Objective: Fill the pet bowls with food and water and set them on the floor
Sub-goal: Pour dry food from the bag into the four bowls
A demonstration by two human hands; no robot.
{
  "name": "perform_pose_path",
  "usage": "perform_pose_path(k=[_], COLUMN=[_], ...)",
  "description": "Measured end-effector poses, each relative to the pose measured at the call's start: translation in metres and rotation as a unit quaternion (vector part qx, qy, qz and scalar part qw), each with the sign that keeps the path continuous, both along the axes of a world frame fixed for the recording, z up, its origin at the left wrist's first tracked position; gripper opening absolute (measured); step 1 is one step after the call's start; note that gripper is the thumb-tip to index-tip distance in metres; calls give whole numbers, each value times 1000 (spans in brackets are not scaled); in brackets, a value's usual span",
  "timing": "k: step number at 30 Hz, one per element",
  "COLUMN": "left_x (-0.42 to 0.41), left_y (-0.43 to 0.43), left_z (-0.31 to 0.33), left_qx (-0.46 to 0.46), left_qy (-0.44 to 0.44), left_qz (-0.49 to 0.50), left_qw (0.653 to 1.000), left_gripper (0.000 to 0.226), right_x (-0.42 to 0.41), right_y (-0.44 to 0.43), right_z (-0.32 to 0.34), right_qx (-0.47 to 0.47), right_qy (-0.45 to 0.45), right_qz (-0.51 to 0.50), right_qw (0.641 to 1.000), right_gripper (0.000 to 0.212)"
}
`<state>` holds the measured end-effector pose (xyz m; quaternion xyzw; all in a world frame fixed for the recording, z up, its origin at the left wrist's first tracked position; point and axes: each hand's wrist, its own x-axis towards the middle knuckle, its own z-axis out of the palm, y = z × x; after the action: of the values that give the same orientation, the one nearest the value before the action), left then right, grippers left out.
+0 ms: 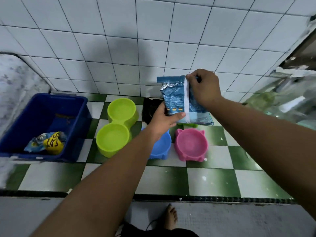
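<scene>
Food bag (174, 97) upright; left hand (164, 120) grips lower edge, right hand (205, 88) pinches top corner (both arms outstretched).

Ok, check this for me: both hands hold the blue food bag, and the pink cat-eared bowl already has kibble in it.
Wrong on the bowl: in the head view the pink cat-eared bowl is empty, no kibble in it. The rest holds: the left hand and the right hand both hold the blue food bag.
</scene>
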<state>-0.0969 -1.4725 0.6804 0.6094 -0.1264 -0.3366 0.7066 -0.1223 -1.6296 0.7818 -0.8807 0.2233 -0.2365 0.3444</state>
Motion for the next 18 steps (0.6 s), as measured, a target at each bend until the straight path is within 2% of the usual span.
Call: perform_pose_path(k=[12,18], left_x=[-2,0], left_y=[-50,-68], left_z=[-34,-46], left_qx=[-32,-62], left_qy=[113,166], left_qz=[-2,-2], left_qw=[993,984], left_gripper=[47,24], right_x=[24,46], right_y=[-28,-37], right_z=[-20,-22], right_qx=[-56,-70], right_qy=[82,118], right_qz=[30,57], right_qw=[995,989], right_gripper=[27,26])
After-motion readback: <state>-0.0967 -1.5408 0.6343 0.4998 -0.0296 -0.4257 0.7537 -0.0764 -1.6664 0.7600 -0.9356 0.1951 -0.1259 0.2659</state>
